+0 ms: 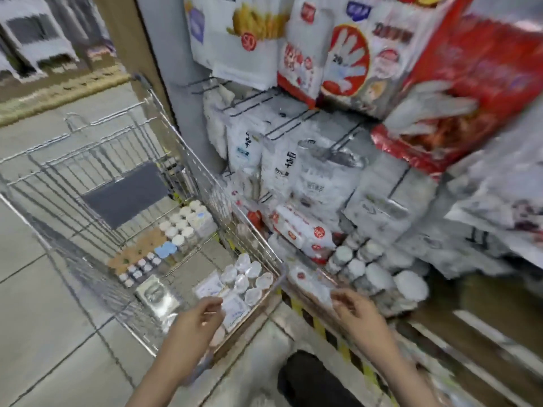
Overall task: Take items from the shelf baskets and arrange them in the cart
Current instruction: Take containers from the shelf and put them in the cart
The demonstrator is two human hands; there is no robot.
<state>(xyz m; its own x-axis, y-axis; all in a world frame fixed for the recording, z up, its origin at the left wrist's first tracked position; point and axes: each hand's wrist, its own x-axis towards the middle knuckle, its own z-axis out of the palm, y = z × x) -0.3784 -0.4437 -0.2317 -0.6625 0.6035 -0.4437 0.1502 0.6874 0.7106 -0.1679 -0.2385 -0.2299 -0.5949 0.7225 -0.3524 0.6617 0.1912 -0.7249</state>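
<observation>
The wire cart stands left of the shelf and holds white-lidded jars, clear cups and flat white packets. My left hand hovers over the cart's near corner, fingers loosely curled, holding nothing that I can see. My right hand is at the shelf's front and pinches the edge of a clear packet with a red label, just outside the cart's corner. The whole view is motion-blurred.
The lower shelf basket holds white-lidded jars and a red-and-white pack. Above hang white bags and red glove packs. Yellow-black tape marks the shelf base. Grey tiled floor lies to the left.
</observation>
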